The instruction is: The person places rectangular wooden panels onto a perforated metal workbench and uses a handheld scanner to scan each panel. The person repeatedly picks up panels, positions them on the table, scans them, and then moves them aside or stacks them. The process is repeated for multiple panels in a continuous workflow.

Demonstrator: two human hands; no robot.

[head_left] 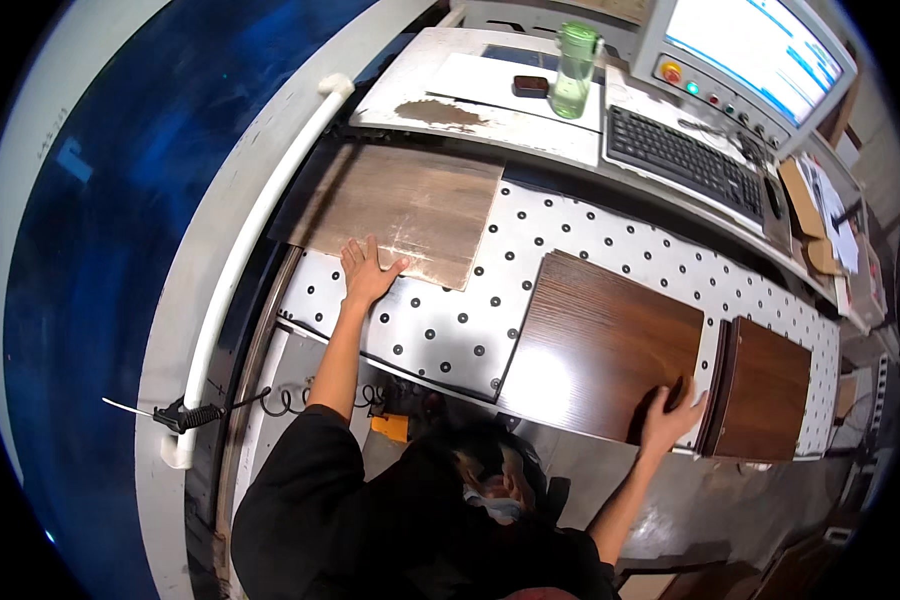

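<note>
My left hand (368, 274) lies with its fingers spread on the near edge of a lighter brown wood-grain panel (400, 200), which has pale scuffs or dust near that edge. My right hand (674, 414) is at the near right corner of a dark brown, glossy wood-grain panel (600, 340). Its fingers are apart and slightly bent; whether they touch the panel is hard to tell. Further right sits another dark brown board (768, 385), with narrow dark edges along its left side. All these rest on a white table with black round studs (450, 335).
Behind the table, a white worktop (530, 140) carries a green bottle (574, 72), a small dark box (530, 87), a keyboard (685, 160) and a monitor (755, 50). A white rail (255, 230) borders the left, beside a large blue machine panel (120, 200). A coiled black cable (300, 402) hangs near my left arm.
</note>
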